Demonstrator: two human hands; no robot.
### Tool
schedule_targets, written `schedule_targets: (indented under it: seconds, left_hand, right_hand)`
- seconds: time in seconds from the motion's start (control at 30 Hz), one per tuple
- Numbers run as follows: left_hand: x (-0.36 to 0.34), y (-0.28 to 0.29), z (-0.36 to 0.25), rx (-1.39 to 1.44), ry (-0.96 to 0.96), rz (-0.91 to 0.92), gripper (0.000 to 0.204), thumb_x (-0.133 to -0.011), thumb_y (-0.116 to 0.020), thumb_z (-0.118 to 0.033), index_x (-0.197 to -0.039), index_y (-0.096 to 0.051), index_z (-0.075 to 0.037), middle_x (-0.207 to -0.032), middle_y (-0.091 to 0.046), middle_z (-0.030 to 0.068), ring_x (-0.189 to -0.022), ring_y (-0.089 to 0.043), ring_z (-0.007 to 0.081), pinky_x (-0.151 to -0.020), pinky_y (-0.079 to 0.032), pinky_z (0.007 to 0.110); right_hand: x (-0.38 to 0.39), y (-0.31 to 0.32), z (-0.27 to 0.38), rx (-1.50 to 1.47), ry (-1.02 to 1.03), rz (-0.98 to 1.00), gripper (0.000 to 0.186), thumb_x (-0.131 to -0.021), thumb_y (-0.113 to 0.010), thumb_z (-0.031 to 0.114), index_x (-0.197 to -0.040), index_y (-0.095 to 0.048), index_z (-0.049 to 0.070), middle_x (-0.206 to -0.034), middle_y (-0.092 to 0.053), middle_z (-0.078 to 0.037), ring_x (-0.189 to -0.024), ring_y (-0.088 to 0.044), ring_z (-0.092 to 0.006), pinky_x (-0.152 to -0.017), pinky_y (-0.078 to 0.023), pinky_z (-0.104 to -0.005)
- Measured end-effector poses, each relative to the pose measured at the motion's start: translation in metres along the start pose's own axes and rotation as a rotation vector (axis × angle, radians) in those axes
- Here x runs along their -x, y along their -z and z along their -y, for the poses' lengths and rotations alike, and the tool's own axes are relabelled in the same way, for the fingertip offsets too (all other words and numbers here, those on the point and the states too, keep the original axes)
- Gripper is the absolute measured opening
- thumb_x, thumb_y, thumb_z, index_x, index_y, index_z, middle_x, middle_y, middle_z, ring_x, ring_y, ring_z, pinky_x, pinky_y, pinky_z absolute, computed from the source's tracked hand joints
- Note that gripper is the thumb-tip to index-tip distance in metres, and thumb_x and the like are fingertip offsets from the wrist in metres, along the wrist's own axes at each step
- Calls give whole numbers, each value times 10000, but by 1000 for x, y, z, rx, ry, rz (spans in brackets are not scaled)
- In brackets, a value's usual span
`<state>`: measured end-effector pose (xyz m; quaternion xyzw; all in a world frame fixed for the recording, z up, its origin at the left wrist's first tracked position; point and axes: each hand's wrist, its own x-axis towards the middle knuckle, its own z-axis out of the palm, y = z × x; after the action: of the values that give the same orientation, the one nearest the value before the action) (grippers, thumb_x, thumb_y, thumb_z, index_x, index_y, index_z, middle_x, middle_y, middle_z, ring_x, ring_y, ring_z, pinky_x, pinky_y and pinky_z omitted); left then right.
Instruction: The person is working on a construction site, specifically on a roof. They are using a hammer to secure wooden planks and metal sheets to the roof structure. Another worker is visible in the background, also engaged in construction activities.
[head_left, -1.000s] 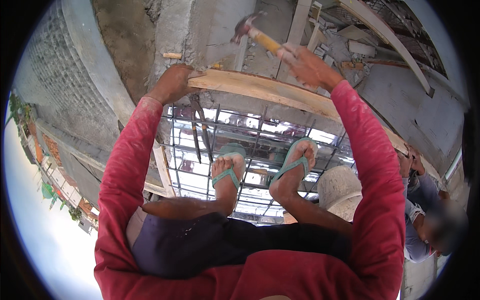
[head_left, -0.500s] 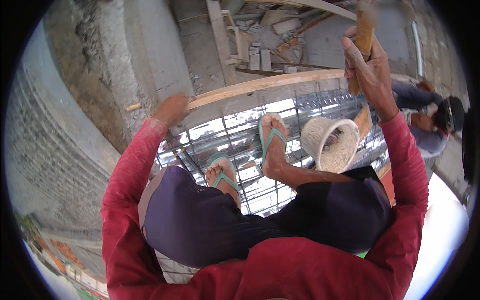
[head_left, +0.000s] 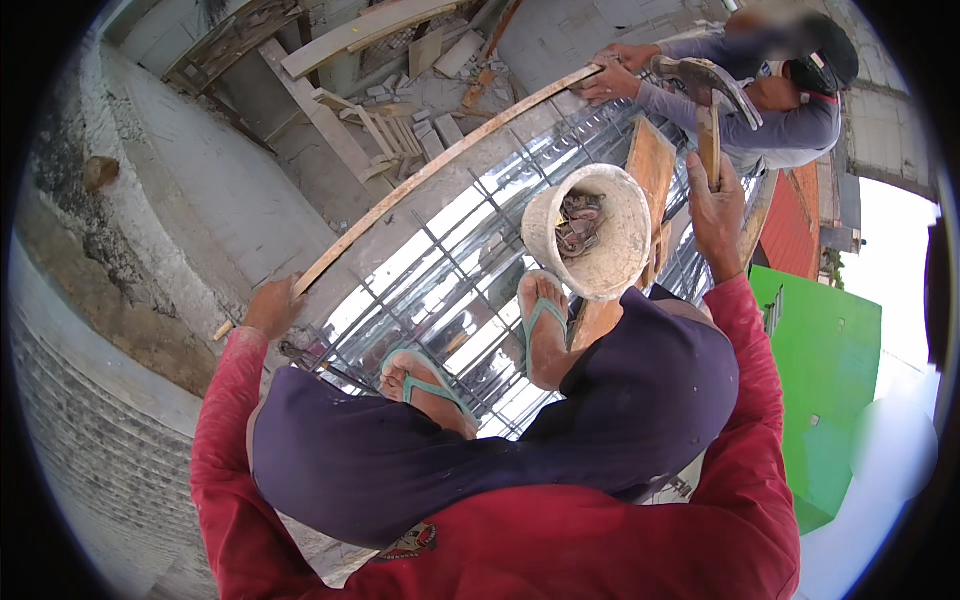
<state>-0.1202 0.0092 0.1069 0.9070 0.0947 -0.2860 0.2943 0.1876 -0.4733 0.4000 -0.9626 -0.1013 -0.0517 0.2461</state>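
My left hand (head_left: 272, 307) is closed around the near left end of a long, thin wooden strip (head_left: 430, 184). The strip runs along the edge of a rebar grid (head_left: 440, 245) laid over shiny metal sheets. In my right hand (head_left: 716, 222) is a claw hammer (head_left: 709, 140), gripped by its wooden handle with the metal head upward. A co-worker's hands (head_left: 615, 75) hold the strip's far end, beyond the hammer. Between my right hand and the strip stands a whitish, crusted bucket (head_left: 541, 218) with small brownish scraps (head_left: 578, 225) inside.
My sandalled feet (head_left: 430, 385) stand on the grid. A wooden board (head_left: 650, 165) lies beside the bucket. The co-worker (head_left: 790, 110) leans in at the far right. Below the strip's outer side lie planks (head_left: 330, 125) and rubble. A concrete ledge (head_left: 200, 210) runs along the left.
The view has swung to the right. My right hand has come down with the hammer, whose head now shows clearly. The co-worker's hands now show on the strip; my left hand stays on it.
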Motion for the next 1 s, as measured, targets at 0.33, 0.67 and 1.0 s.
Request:
schedule_targets:
  seconds: [0.33, 0.67, 1.0]
  left_hand:
    - [-29, 82, -182, 36, -519, -152, 333, -943, -644, -243, -1231, -655, -77, -1205, -648, 173, -1089, -621, 360, -966, -495, 439]
    - [-123, 24, -412, -166, -912, -55, 190, -887, -629, -143, -1026, -698, -34, -1049, -642, 145, -979, -648, 299, -840, -543, 389]
    - [-191, -43, -464, -480, -663, 85, 161, -835, -618, -43, -924, -751, -46, -889, -721, 173, -856, -721, 343, -763, -582, 429]
  right_hand:
    - [15, -47, -79, -540, -384, -53, 264, -1023, -604, 328, -1000, -568, 67, -679, -458, 61, -535, -414, -28, -476, -348, -205]
    - [10, -54, -153, -552, -402, -62, 294, -1009, -626, 346, -969, -581, 59, -691, -503, 41, -540, -445, -34, -468, -369, -214]
    - [16, -61, -179, -633, -409, -97, 328, -981, -656, 341, -893, -603, 30, -666, -504, 35, -574, -426, -45, -498, -344, -245]
